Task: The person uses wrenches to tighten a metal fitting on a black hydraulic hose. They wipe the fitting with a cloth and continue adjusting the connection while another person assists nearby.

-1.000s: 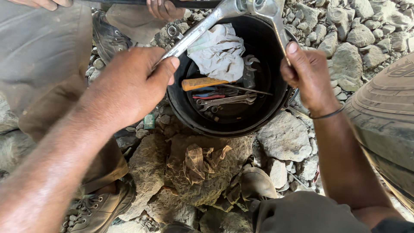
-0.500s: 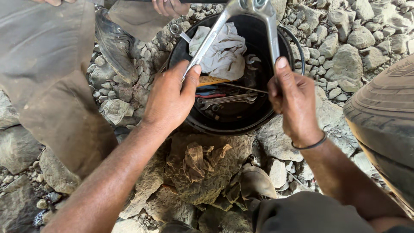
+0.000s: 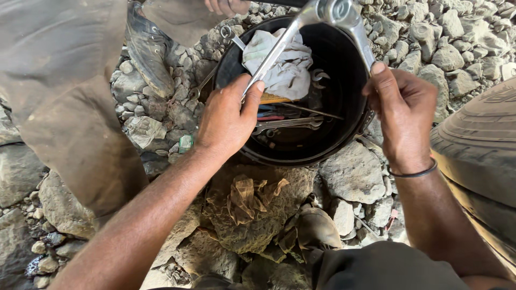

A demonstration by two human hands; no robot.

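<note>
Above a black bucket (image 3: 344,134) of tools on stony ground, the left hand (image 3: 226,121) grips one wrench (image 3: 274,53) and the right hand (image 3: 400,110) another (image 3: 361,40), their ring ends meeting. Both are lifted out; other wrenches (image 3: 287,124) and a rag (image 3: 282,62) lie inside.

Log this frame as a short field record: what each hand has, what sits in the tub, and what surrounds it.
left hand: left hand grips the shaft of a long spanner
right hand: right hand holds a second spanner; the two spanner heads meet at the top of the frame
container: black round tub on the stones
tub contents: white rag, wooden-handled tool, more spanners
ground: grey stones
right edge: tyre
other person: boot and hand at top
</note>
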